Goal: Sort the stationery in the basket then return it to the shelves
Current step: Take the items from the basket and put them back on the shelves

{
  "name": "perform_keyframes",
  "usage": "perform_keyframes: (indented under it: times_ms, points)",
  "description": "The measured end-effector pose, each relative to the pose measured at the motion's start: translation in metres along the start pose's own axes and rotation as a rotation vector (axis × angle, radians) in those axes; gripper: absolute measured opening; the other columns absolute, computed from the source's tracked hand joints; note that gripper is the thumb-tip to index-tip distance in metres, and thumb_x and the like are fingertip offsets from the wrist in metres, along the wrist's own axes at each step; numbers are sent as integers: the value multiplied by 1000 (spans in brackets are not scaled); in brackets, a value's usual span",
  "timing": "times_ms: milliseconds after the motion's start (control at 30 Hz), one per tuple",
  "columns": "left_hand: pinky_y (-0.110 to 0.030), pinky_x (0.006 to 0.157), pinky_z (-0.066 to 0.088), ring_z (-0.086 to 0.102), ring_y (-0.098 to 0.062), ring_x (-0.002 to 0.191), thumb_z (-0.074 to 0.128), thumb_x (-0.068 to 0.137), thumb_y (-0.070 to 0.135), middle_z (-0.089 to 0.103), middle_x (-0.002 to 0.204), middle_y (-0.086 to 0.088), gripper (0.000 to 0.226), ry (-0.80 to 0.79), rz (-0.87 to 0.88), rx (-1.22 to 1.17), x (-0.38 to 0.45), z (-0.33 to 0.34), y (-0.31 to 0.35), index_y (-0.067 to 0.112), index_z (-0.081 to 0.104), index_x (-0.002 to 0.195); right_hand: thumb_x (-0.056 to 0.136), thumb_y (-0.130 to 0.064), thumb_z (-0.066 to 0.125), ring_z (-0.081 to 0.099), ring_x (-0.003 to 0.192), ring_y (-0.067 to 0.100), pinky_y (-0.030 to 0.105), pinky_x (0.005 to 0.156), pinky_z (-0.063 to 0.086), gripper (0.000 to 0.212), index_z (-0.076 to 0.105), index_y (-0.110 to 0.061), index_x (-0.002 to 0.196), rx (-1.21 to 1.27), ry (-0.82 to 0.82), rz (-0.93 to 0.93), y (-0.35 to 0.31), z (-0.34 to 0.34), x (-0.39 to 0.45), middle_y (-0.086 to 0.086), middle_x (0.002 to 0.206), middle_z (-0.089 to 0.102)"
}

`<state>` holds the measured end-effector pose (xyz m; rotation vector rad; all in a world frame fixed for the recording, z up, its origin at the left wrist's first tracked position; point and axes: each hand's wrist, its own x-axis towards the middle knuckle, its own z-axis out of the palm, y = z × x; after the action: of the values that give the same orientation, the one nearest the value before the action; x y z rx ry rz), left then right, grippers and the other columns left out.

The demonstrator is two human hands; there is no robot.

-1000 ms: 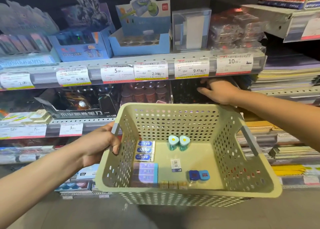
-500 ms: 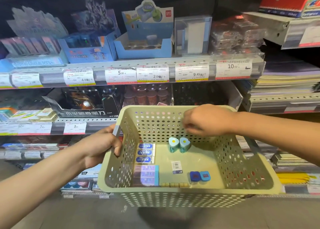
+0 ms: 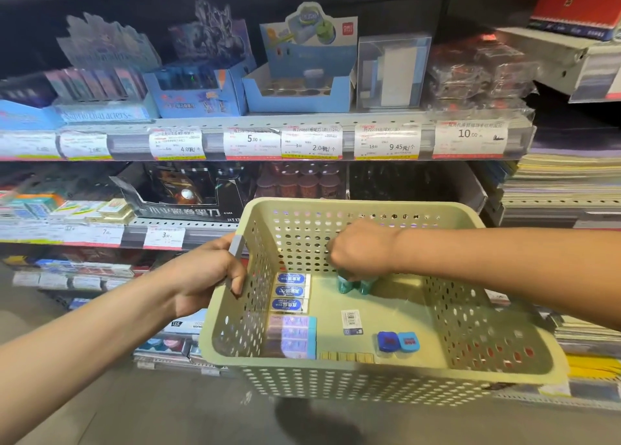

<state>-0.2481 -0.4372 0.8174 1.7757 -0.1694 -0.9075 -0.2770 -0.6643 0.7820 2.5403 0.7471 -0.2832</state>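
Observation:
My left hand (image 3: 205, 276) grips the grey handle on the left side of a pale green perforated basket (image 3: 487, 337). Inside it my right hand (image 3: 359, 249) is closed down over the tops of two small teal sharpeners (image 3: 354, 285) at the far wall. Along the left wall lie three blue-labelled erasers (image 3: 290, 291) and a purple eraser pack (image 3: 292, 337). A barcode tag (image 3: 351, 322) lies mid-floor. Two blue sharpeners (image 3: 398, 342) and a row of small yellow blocks (image 3: 346, 357) sit at the near wall.
Store shelves (image 3: 302, 122) stand right behind the basket, with price tags along their edges. A blue display box with empty round slots (image 3: 302, 88) sits on the upper shelf. Stacked notebooks (image 3: 564, 182) fill the shelves to the right. Grey floor lies below.
My right hand came back from the middle shelf, went down into the basket and closed over the two teal sharpeners. My left hand kept its grip on the handle.

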Motion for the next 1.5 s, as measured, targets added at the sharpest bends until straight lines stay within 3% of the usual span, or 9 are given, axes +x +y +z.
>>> perform_keyframes:
  times_ms: [200,367,467,567,867,967,1133,1333,1500]
  points:
    - [-24,45,50,59,-22,47,39,59,-20,61,61,-14,52,-34,-4,-5,-8,-2,5,10,56,97,89,-14,49,64,94,27,38,75,56,18,65,-6,96,-83,80,-71,-5,1,2,10,100,64]
    - [-25,41,49,58,-24,42,24,69,-26,62,59,-18,55,-52,6,-54,-13,-8,11,11,58,91,91,-8,46,63,92,27,31,63,43,18,64,-6,96,-162,28,-77,-2,-9,2,9,86,53]
    - [-27,44,51,58,-26,44,40,50,-17,61,63,-19,57,-51,9,-48,-15,-14,18,13,58,95,92,-10,48,63,87,26,30,61,42,15,63,-8,93,-183,43,-76,1,-16,4,7,87,59]
    - [-25,38,48,56,-22,37,37,42,-12,60,51,-14,61,-40,33,-35,-19,-18,27,13,56,94,91,-12,51,59,80,22,29,61,41,12,62,-9,95,-183,35,-75,4,-25,7,5,90,61]
    - [-25,33,45,57,-21,36,19,72,-25,60,53,-15,55,-74,92,-2,-24,-35,46,14,55,91,93,-18,52,52,75,18,25,62,39,15,61,-6,97,-217,15,-72,15,-48,12,6,94,62]
    - [-27,33,45,57,-22,37,30,68,-22,59,54,-16,52,-84,82,3,-27,-41,53,13,54,98,94,-17,50,59,82,20,24,62,38,16,61,-6,98,-216,18,-68,16,-53,14,7,96,62]
    - [-29,36,48,59,-24,40,36,44,-12,62,60,-17,60,-75,90,19,-31,-52,61,15,58,93,89,-22,59,46,73,16,22,60,35,13,61,-11,96,-217,-4,-36,16,-68,17,0,86,49]
    - [-33,37,50,60,-27,42,36,44,-13,63,60,-18,59,-80,77,22,-35,-62,64,16,58,91,85,-25,58,50,72,18,25,53,36,10,59,-16,90,-37,30,0,21,-90,10,-3,77,53]
    - [-31,37,49,59,-25,40,43,58,-15,62,55,-13,43,-79,73,49,-43,-68,65,14,56,87,81,-17,65,54,69,8,12,53,39,22,60,-13,103,468,39,47,34,-107,-4,-5,87,61]
